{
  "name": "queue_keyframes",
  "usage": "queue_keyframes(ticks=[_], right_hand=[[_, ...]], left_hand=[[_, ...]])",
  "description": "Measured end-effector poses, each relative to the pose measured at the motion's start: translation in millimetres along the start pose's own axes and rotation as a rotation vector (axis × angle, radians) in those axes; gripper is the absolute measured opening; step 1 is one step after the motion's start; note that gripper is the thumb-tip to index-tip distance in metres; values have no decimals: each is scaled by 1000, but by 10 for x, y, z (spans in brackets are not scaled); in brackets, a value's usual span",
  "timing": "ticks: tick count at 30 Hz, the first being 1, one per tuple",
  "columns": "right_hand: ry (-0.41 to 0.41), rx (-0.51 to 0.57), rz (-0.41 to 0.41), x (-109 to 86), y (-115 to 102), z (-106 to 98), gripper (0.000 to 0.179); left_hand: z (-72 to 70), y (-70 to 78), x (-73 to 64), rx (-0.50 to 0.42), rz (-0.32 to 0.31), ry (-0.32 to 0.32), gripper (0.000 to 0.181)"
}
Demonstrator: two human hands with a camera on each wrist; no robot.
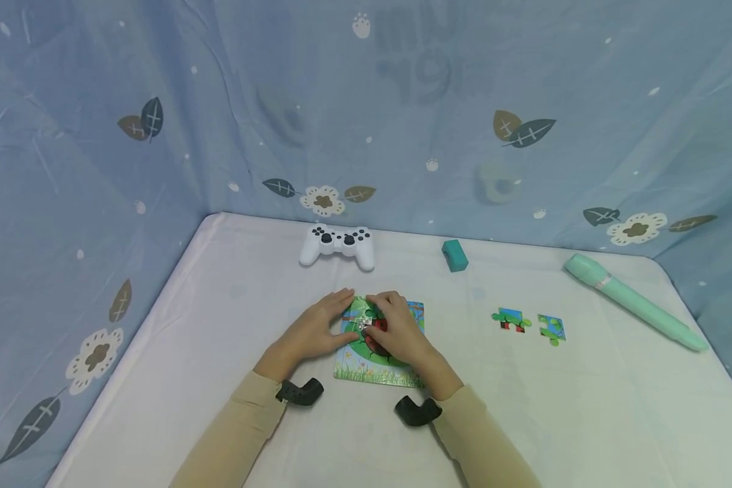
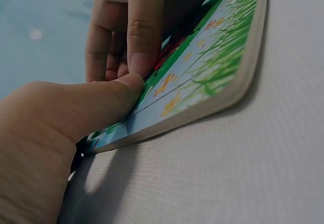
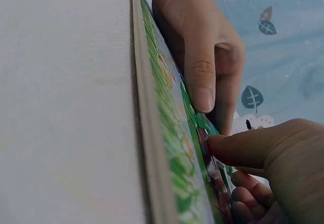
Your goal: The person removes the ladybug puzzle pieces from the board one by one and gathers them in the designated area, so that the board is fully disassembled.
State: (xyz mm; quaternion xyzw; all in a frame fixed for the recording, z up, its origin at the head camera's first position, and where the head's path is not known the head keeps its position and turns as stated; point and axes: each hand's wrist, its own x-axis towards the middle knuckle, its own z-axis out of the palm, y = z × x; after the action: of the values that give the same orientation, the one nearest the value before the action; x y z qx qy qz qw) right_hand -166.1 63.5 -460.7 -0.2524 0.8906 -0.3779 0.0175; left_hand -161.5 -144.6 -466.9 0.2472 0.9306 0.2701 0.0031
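Observation:
A jigsaw puzzle board [image 1: 366, 374] with a ladybug, grass and flowers lies flat on the white table. My left hand [image 1: 312, 332] holds its left side, thumb [image 2: 114, 97] on the printed face and the other fingers along the far left edge. My right hand [image 1: 402, 332] is over the upper middle of the picture, thumb and fingers curled about a green puzzle piece [image 1: 371, 314] beside the red ladybug. In the right wrist view the right thumb [image 3: 238, 145] presses down at the picture, close to the left thumb [image 3: 202, 90]. Part of the picture is hidden under the hands.
Two loose puzzle pieces, one with red [image 1: 512, 319] and one mostly green and blue [image 1: 552, 329], lie to the right. A white game controller [image 1: 338, 245] and a teal block [image 1: 455, 255] are behind the board. A mint-green wand-shaped thing [image 1: 637, 303] lies at far right, near a blue curtain [image 1: 366, 102].

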Motion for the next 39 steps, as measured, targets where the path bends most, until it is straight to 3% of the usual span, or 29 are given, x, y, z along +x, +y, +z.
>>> queue_keyframes(ticks=[6, 14, 23, 34, 39], right_hand=[[4, 23, 5, 11, 7, 12, 53], [64, 25, -91, -11, 25, 29, 45], [39, 53, -47, -3, 15, 18, 49], [96, 25, -76, -2, 29, -5, 42], [71, 108, 0, -29, -30, -102, 43]], left_hand=[[-4, -12, 0, 0, -4, 2, 80], [-6, -12, 1, -8, -17, -18, 80], [3, 0, 11, 4, -20, -17, 81], [0, 1, 19, 8, -9, -14, 81], [15, -14, 14, 6, -11, -15, 81]])
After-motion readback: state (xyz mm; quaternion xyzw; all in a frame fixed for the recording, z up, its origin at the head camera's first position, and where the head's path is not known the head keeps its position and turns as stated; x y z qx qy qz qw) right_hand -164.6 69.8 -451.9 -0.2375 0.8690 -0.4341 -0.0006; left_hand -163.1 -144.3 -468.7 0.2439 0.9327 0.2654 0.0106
